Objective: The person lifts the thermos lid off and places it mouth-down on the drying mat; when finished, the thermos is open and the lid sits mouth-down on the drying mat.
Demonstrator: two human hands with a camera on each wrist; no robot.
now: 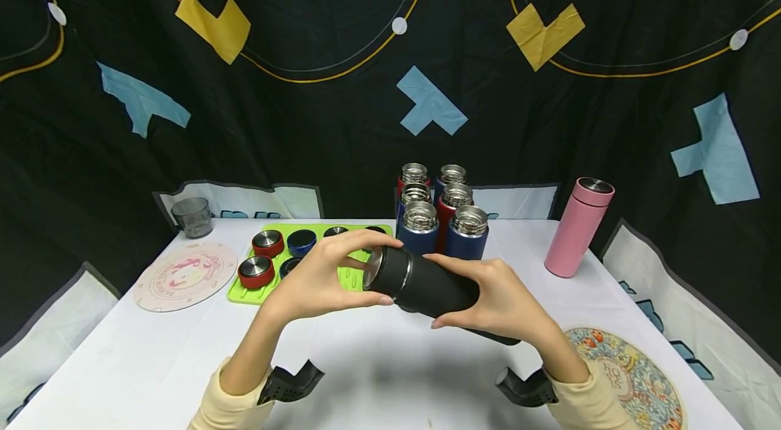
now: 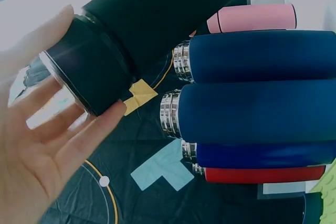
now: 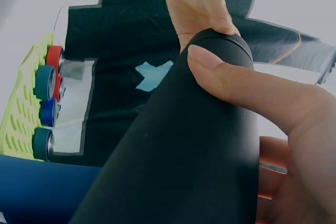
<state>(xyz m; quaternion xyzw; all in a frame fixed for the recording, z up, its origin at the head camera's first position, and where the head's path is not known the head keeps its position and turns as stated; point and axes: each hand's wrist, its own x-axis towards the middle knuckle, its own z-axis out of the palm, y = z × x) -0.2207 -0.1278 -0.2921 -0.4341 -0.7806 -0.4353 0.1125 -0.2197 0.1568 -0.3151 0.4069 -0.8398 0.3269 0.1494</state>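
Note:
A black thermos flask [image 1: 436,284] is held tilted above the table, its lid end toward the left. My left hand [image 1: 329,277] grips the black lid [image 1: 387,274] between thumb and fingers. My right hand [image 1: 497,301] wraps the flask's body, with its thumb [image 3: 236,80] lying along the side in the right wrist view. A thin silvery ring shows at the seam between lid and body. Just behind stand several lidless blue and red flasks [image 1: 417,233], their steel necks bare.
On a green mat [image 1: 241,293] at the left lie several red, blue and dark lids [image 1: 256,270]. A grey glass [image 1: 192,218] and a pink round mat [image 1: 186,277] are farther left. At the right stand a pink flask [image 1: 576,233] and a patterned round mat [image 1: 643,382].

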